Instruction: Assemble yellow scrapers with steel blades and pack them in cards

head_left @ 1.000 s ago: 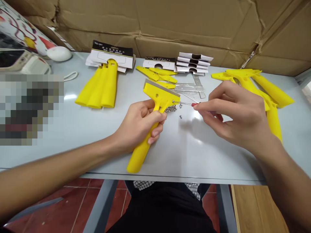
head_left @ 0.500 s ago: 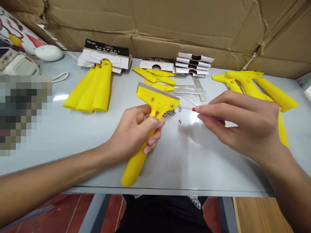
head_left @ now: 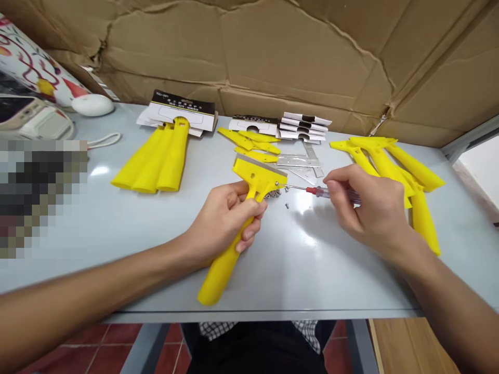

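Note:
My left hand is wrapped round the neck of a yellow scraper, its head pointing away from me with a metal blade along the far edge. A screw sits at the right end of that head. In my right hand is a screwdriver with a clear handle and a red collar, held level; its thin shaft reaches left to the screw. Small loose screws lie partly hidden behind the scraper, and a single one rests to their right.
Yellow handles lie fanned at the left under printed cards; more yellow scraper bodies lie at the right. Yellow head plates, metal blades and folded cards are at the back, before a cardboard wall.
My right fingers have slid back along the screwdriver, baring its red collar and part of the handle. My view has shifted; the left hand keeps its hold on the scraper.

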`<state>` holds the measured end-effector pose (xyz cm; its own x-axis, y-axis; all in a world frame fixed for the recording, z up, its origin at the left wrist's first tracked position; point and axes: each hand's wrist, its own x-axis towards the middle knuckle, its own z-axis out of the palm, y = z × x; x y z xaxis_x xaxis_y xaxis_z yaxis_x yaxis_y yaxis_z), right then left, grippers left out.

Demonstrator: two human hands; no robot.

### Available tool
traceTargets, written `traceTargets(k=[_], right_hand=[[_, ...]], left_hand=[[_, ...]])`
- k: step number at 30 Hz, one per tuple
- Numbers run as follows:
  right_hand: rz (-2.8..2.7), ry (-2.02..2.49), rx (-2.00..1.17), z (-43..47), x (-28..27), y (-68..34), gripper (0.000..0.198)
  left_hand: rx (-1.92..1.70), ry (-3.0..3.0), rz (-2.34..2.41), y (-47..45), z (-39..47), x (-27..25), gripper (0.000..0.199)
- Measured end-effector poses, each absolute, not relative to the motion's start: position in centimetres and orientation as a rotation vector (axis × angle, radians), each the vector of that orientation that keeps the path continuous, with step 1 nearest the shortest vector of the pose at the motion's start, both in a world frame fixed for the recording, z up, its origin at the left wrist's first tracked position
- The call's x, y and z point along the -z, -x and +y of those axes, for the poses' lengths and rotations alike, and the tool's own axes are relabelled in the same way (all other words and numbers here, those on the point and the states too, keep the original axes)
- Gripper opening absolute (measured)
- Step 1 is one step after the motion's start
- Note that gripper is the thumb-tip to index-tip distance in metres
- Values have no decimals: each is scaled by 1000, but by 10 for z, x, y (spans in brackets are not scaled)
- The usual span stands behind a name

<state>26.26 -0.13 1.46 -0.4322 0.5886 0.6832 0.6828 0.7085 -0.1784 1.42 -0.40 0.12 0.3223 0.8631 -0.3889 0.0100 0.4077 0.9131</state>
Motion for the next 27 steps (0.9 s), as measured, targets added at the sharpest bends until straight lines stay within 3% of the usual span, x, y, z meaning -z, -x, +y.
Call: traceTargets(k=[3,16,19,24,27], right_hand=[[-2116,879,125,0,-13,-262,12],[-1778,666,-214,-4,29,-247,48],[-1769,744,-207,-8,34,-246,41],[-1865,898,68,-9,22,-250,19],[-1892,843,148,-7,14,-250,21]], left_hand=[[-715,-990,1088,-13,-4,-1,25],[-737,-957,1054,-13,-5,3,21],[-745,-945,1061,-12,-4,3,23],[-731,-954,1077,-11,-4,4,27],[-713,-968,1087,-11,-5,4,29]])
